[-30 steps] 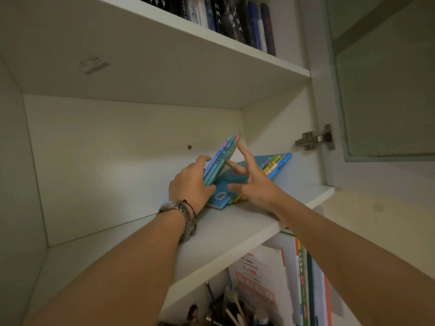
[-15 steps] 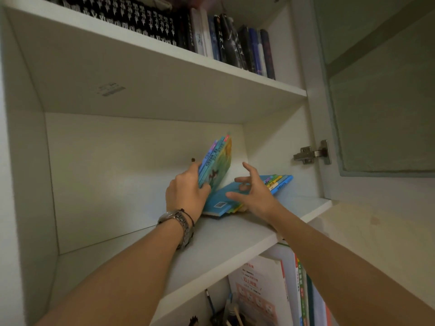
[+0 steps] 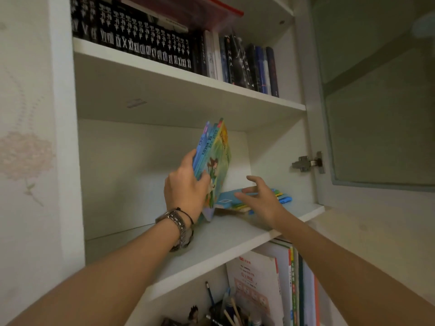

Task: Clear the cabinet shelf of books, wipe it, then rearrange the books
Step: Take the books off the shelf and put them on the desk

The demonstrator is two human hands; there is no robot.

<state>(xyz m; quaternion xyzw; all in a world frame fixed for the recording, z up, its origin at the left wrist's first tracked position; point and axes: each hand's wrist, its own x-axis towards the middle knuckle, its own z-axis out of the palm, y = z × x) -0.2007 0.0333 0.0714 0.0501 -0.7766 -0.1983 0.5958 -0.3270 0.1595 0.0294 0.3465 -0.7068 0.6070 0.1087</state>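
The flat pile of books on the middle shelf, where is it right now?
In the head view, the flat pile of books lies at the right end of the middle shelf, under the right hand and just right of the upright books the left hand grips.

Black book spines [image 3: 131, 36], upper shelf: white Roman numerals, V to XX | other print too blurred to read.

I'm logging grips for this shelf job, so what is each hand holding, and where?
The left hand grips a few thin picture books by their lower spine edge, standing them up. The right hand holds nothing, fingers spread over the flat books.
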